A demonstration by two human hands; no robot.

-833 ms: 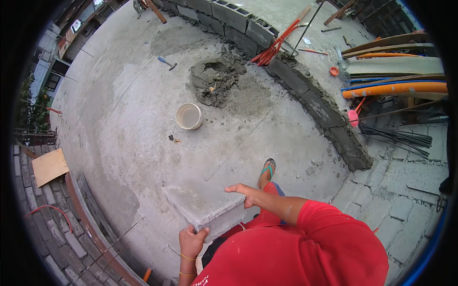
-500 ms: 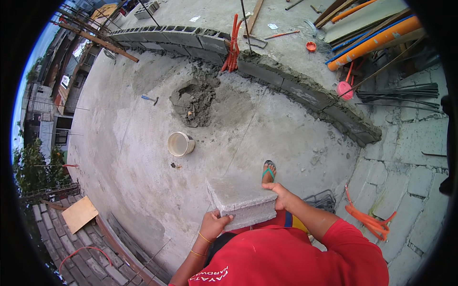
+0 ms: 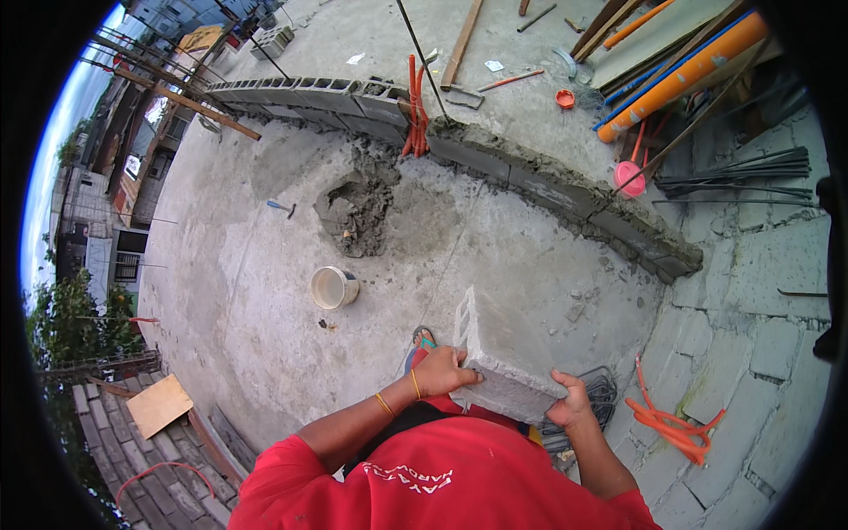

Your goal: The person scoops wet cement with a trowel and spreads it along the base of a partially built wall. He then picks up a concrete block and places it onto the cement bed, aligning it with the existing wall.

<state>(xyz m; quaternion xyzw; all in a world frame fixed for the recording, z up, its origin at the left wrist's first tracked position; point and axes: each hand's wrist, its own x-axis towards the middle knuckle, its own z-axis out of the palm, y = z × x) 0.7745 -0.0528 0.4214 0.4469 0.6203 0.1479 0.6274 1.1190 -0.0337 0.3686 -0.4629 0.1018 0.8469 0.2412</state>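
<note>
I carry a grey hollow concrete block (image 3: pixel 517 349) in front of my body, its cored side turned to the left. My left hand (image 3: pixel 439 371) grips the block's near left edge, thumb pressed against the near face. At its right end my right hand (image 3: pixel 571 397) is closed round the edge. Past the block, a low block wall (image 3: pixel 556 181) runs across the floor, with mortar spread along its right section. A mound of wet mortar (image 3: pixel 358 208) lies beside that wall. Nearer to me stands a white bucket (image 3: pixel 335 288).
A hammer (image 3: pixel 282 208) lies left of the mortar. Orange conduit (image 3: pixel 414 110) rises at the wall's gap. On the right are an orange pipe (image 3: pixel 680 79), dark bars (image 3: pixel 738 177) and an orange hose (image 3: pixel 676 424) by a block wall. The floor's edge drops off at left.
The block has swung to the right and turned, so its cored side now shows. Both hands have moved right with it. My sandalled foot now shows left of the block.
</note>
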